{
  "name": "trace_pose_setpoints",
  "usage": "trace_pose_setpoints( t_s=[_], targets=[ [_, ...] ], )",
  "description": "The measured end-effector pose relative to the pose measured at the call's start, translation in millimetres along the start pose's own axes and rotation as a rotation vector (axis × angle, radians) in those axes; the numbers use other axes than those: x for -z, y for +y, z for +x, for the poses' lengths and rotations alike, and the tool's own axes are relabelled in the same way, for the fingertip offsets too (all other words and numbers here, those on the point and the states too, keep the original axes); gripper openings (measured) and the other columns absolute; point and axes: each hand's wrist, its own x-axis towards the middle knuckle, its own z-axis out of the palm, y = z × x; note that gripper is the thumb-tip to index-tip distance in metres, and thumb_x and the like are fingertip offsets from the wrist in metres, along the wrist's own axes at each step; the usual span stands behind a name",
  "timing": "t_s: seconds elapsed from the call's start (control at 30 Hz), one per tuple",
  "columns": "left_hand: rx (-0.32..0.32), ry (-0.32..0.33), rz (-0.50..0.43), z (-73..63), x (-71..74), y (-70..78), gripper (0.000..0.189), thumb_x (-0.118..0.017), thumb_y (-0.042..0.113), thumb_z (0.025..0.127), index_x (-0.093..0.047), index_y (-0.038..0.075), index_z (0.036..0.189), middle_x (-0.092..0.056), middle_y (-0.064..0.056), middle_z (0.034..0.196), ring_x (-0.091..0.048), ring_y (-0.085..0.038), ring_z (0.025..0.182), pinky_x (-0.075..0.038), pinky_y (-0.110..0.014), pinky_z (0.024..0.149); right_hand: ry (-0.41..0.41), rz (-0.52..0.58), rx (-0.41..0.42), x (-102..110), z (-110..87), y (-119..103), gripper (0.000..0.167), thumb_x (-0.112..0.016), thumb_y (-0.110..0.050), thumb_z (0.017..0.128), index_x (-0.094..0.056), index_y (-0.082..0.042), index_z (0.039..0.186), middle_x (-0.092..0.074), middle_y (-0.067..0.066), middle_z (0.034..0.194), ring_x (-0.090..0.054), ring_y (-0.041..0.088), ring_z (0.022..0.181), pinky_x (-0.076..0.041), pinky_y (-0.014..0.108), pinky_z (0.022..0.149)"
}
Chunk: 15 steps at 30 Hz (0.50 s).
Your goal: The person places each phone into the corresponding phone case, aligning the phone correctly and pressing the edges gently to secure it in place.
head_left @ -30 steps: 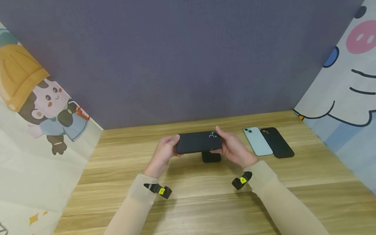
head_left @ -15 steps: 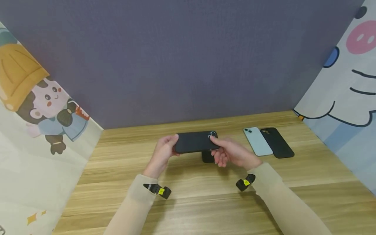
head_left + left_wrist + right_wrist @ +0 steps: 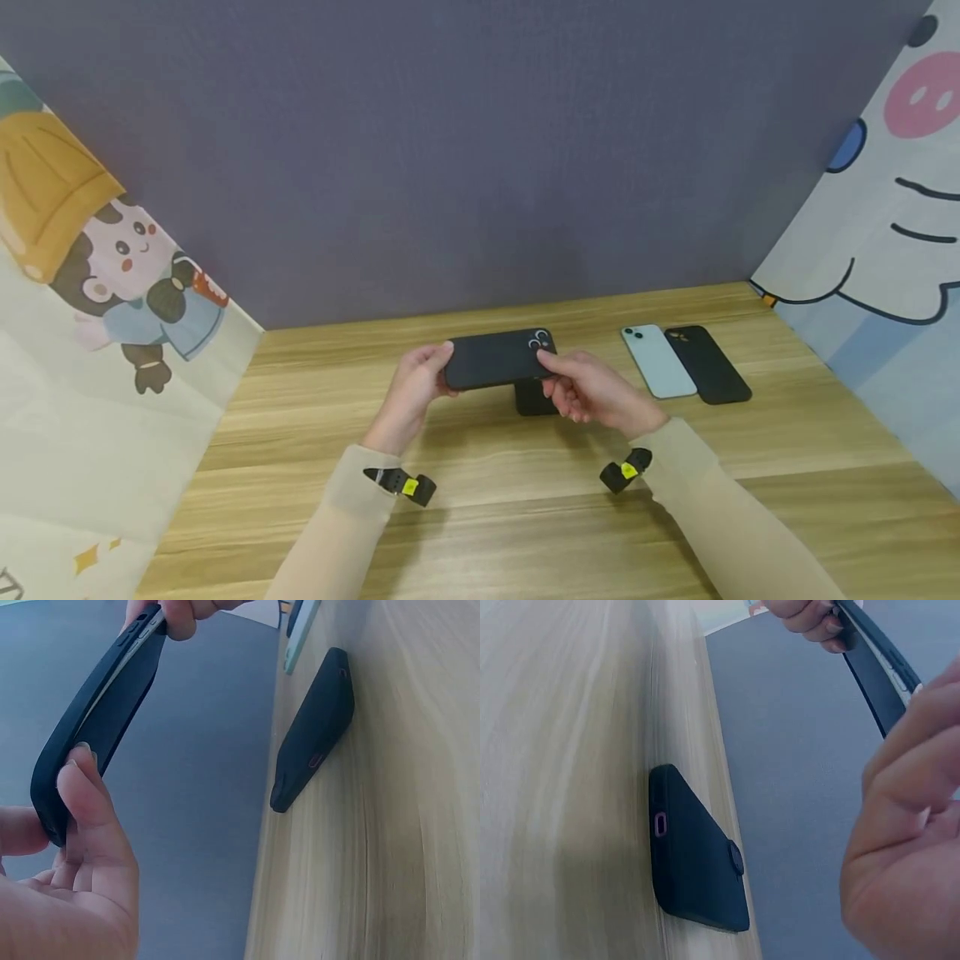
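A phone in a black case (image 3: 491, 362) is held sideways above the table, its camera end to the right. My left hand (image 3: 412, 387) grips its left end between thumb and fingers. At the camera end, my right hand (image 3: 600, 390) pinches the lower corner, thumb beside the lenses. Along the side, the left wrist view shows a pale phone edge (image 3: 120, 667) and a gap between it and part of the case's rim. Below, on the table, lies another black phone case (image 3: 697, 859), partly hidden in the head view; whether a phone is inside I cannot tell.
To the right on the wooden table (image 3: 480, 517) lie a pale phone (image 3: 660, 362), back up, and a black case (image 3: 708, 365) with a camera cutout, side by side. A dark grey partition (image 3: 480, 167) rises behind, with printed panels at both sides.
My right hand has shifted from the right end to the lower camera corner, its thumb now beside the lenses. The held phone's camera end has risen slightly; my left hand has kept its grip.
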Motion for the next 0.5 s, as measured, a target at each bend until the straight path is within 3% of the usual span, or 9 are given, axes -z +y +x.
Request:
trace_pose_setpoints(
  t_s=[0.5],
  targets=[
    [0.016,-0.016,-0.022,1.1,0.9,-1.7,0.035,-0.053,0.022,0.107,-0.064,-0.01,0.111,-0.068,-0.006,0.079,-0.065,-0.017,0.062,-0.053,-0.027,0.059,-0.016,0.035,0.06,0.8,0.7,4.6,0.05,-0.053,-0.044,0.105,-0.068,-0.008,0.075,-0.056,-0.003,0.051,-0.045,0.004,0.037,-0.033,0.018,0.035]
  ],
)
